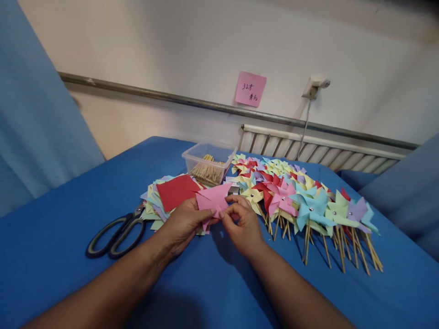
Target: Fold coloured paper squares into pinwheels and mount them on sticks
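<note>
Pink paper (213, 199), partly folded into a pinwheel, is pinched between the left hand (183, 224) and right hand (242, 224) above the tabletop (68, 201). Finished pinwheels (302, 201) lie right of the hands; cut squares (171, 194) remain at left, beside scissors (115, 233). Beyond, a clear tub (209, 162) holds sticks (207, 172).

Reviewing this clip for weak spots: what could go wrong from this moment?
Both hands, left hand and right hand, pinch the pink paper by its folded points; a slip might let the folds spring open. The right forearm lies close to the finished pinwheels and could knock their sticks askew.
</note>
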Motion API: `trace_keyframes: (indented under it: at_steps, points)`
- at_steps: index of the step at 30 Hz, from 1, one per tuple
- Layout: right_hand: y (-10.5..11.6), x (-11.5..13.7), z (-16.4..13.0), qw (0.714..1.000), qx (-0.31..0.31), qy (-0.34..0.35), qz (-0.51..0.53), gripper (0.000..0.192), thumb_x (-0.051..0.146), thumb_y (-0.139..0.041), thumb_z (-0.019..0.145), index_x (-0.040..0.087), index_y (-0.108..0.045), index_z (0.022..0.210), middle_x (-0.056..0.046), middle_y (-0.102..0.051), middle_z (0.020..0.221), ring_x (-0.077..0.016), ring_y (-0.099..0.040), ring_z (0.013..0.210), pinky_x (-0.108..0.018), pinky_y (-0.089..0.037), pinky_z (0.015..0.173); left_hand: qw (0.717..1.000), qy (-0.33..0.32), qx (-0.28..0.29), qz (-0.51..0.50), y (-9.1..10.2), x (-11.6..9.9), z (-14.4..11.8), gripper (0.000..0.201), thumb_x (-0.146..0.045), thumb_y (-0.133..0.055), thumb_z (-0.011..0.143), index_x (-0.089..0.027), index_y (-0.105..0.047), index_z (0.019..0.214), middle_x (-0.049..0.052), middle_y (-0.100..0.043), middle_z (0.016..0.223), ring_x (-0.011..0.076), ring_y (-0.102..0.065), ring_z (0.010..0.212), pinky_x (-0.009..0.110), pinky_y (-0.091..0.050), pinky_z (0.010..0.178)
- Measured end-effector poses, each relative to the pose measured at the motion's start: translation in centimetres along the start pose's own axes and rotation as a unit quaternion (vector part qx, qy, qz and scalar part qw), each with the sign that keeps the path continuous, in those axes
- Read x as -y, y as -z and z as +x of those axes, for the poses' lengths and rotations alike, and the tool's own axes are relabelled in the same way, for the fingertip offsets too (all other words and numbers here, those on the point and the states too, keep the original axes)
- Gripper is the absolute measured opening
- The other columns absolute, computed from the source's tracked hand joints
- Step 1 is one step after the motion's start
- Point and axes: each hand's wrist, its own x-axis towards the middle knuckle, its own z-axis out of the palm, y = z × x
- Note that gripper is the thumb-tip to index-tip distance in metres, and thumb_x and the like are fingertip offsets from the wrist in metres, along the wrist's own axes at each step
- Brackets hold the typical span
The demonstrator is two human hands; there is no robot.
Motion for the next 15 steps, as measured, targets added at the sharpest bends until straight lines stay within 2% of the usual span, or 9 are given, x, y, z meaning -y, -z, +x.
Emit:
trace_keyframes:
  at_steps: [8, 15]
  points:
    - [-0.42, -0.19, -0.31, 1.000, -0.015, -0.021, 0.009, 0.015, 0.022, -0.061, 0.081, 0.021, -0.063, 0.067, -0.007, -0.067, 0.103, -0.0205, -0.060, 0.098, -0.034, -0.047, 0.083, 1.000, 0.005, -0.019, 0.001, 0.25, 0.28, 0.19, 0.037, -0.012, -0.079, 0.065, -0.011, -0.071, 0.101, 0.011, -0.075, 0.092, 0.0144, -0.067, 0.068, 0.022, -0.053, 0.064]
    - [-0.60, -0.14, -0.40, 0.999, -0.027, -0.030, 0.020, 0.016, 0.023, -0.061, 0.082, 0.021, -0.063, 0.066, -0.006, -0.068, 0.100, -0.0203, -0.061, 0.096, -0.035, -0.047, 0.083, 1.000, 0.002, -0.022, 0.009, 0.39, 0.42, 0.31, 0.031, -0.014, -0.078, 0.067, -0.011, -0.072, 0.097, 0.011, -0.075, 0.088, 0.0153, -0.068, 0.066, 0.023, -0.054, 0.062]
